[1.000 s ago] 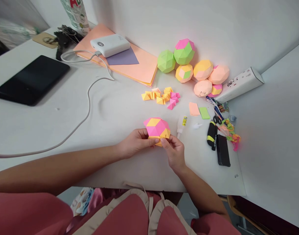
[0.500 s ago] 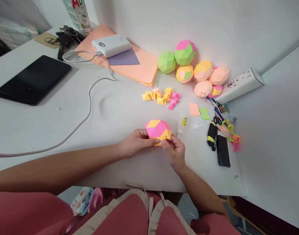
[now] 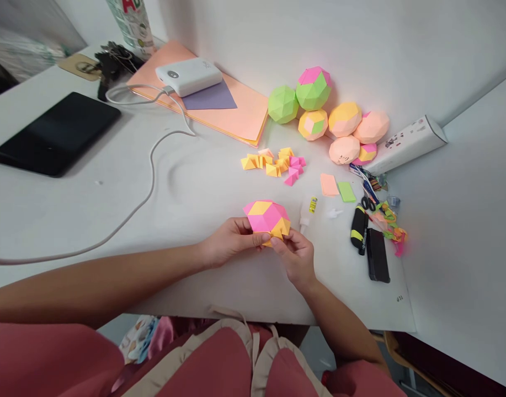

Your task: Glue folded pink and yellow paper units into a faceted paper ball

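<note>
A pink and yellow folded-paper ball [image 3: 270, 216], faceted and partly open along its lower side, is held between both hands just above the table's front part. My left hand [image 3: 232, 241] grips it from the left, thumb along the lower yellow flaps. On the right, my right hand [image 3: 294, 252] pinches a yellow flap between thumb and fingers. The fingers behind the paper are partly hidden. Close by on the right lies a small glue bottle [image 3: 308, 214] with a yellow label. Beyond the ball sits a cluster of yellow and pink folded paper units [image 3: 274, 162].
Finished paper balls [image 3: 314, 89] rest against the wall. A power bank [image 3: 189, 76] lies on orange paper sheets [image 3: 240, 118], its white cable [image 3: 152, 165] crossing the table. At left is a black tablet [image 3: 56, 135]; at right, scissors [image 3: 367, 203], a cutter [image 3: 357, 226] and a black case [image 3: 378, 255].
The thumbs have shifted slightly on the lower yellow flaps, and the ball has tipped a little. Everything else stays in place.
</note>
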The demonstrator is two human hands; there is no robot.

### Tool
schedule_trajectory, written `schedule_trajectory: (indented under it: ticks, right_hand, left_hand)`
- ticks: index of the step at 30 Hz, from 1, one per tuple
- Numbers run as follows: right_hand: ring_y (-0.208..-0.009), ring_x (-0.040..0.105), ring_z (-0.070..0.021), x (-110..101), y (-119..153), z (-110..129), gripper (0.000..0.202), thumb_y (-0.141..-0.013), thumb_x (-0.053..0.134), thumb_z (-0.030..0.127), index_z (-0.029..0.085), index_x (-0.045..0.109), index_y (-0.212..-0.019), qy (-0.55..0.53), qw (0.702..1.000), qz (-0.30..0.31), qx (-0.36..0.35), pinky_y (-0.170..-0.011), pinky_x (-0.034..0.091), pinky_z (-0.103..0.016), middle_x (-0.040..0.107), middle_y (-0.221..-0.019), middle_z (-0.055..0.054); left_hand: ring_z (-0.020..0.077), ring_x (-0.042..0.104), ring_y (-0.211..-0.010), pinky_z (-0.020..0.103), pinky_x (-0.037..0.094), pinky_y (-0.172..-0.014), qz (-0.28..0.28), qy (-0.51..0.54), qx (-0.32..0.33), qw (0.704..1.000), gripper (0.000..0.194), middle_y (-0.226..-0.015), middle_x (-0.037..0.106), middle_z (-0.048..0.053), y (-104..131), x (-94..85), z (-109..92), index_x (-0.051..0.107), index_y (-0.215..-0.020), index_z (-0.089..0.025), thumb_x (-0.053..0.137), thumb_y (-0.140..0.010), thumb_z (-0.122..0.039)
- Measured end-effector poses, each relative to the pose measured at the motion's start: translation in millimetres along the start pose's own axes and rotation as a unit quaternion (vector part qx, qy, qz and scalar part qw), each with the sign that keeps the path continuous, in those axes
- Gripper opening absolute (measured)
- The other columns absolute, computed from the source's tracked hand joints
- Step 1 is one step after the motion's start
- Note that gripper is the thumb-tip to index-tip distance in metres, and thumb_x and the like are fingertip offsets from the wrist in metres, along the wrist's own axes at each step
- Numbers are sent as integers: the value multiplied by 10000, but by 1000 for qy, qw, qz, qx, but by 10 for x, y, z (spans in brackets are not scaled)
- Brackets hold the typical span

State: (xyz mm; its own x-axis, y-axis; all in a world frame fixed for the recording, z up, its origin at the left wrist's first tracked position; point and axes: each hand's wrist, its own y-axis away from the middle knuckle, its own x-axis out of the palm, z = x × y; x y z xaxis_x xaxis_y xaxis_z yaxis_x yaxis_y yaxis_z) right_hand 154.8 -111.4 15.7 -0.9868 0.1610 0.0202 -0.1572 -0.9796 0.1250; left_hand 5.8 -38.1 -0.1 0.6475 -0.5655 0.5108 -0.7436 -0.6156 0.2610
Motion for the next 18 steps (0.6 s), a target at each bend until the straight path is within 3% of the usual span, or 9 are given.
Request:
schedule_trajectory:
  ticks: [10, 15, 18]
  right_hand:
    - [-710, 627, -164, 37, 6, -19, 124, -750, 642, 321, 199, 621, -735, 8, 999, -32, -3, -697, 525, -323, 670, -763, -5]
    - [-651, 585, -136, -35, -23, -6, 99, -746, 643, 297, 203, 613, -752, 7, 998, -53, -15, -632, 496, -285, 639, -717, 7]
    - [-669, 563, -131, -170, -57, 20, 97, -715, 672, 281, 204, 638, -763, 32, 997, -67, -27, -631, 473, -273, 634, -733, 4]
  left_hand:
    - [182, 613, -804, 353, 483, -819, -18, -9, 9, 1000, 280, -903, 708, 61, 1, 0, 49, 716, -891, -157, 722, -699, -361]
    - [165, 607, -711, 313, 496, -731, 25, -26, -3, 999, 300, -742, 677, 34, 2, 17, 29, 695, -793, -144, 744, -655, -406]
    - [169, 604, -591, 316, 503, -617, 15, -52, -23, 998, 419, -667, 653, 50, 40, 29, -15, 640, -638, -138, 610, -735, -545]
